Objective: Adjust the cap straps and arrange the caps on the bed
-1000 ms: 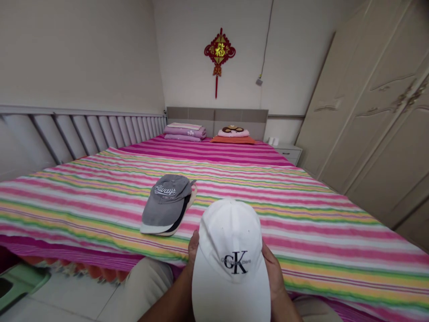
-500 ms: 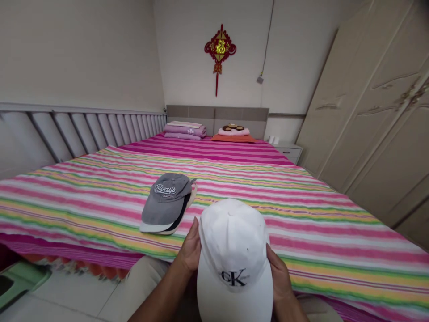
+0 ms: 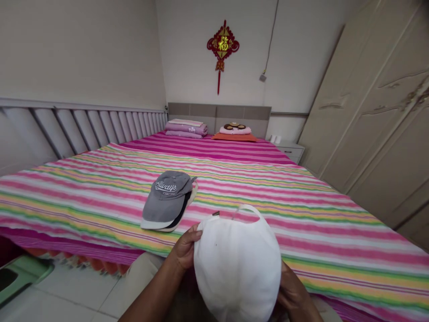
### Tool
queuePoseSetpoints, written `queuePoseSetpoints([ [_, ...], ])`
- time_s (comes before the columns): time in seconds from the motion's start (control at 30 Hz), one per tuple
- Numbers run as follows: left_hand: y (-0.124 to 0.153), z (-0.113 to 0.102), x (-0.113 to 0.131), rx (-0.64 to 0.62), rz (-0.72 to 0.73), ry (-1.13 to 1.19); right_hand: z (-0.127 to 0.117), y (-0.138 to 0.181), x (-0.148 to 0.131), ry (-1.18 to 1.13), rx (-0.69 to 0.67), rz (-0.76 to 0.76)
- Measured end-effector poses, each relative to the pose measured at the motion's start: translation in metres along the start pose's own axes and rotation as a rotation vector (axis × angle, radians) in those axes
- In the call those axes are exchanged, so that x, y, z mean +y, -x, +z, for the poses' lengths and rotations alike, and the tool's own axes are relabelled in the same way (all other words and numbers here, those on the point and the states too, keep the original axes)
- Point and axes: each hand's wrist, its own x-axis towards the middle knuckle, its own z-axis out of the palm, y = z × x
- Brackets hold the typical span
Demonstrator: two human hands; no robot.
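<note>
A white baseball cap (image 3: 237, 264) is held up close to me, its back strap opening facing away at the top and its crown towards me. My left hand (image 3: 186, 248) grips the cap's left edge, thumb on the outside. On the other side my right hand (image 3: 291, 286) holds the right edge, its fingers partly hidden behind the cap. The brim is out of sight. To the left, a grey baseball cap (image 3: 169, 194) with white "Always" lettering lies on top of other caps, whose black and cream edges show, on the striped bed sheet (image 3: 100, 188).
Folded purple bedding (image 3: 186, 129) and a pink folded item (image 3: 234, 129) lie by the headboard (image 3: 241, 116). A white radiator (image 3: 100, 125) runs along the left, a wardrobe (image 3: 368, 120) along the right. A green stool (image 3: 27, 273) stands at lower left.
The white cap has been tilted, so its CK lettering and brim are out of view and its back opening shows. Both hands stay on its sides. The grey cap lies still.
</note>
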Motion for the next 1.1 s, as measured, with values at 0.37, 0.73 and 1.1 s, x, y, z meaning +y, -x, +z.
queuePoseSetpoints([
  [0.37, 0.002, 0.006, 0.005, 0.148, -0.097, -0.212, 0.015, 0.002, -0.011, -0.055, -0.063, -0.037],
  [0.73, -0.003, 0.047, 0.036, 0.220, -0.150, -0.524, 0.027, 0.010, -0.027, 0.026, -0.059, -0.047],
  [1.1, 0.002, 0.053, 0.024, 0.264, -0.114, -0.708, 0.051, 0.014, -0.034, 0.315, -0.065, -0.150],
])
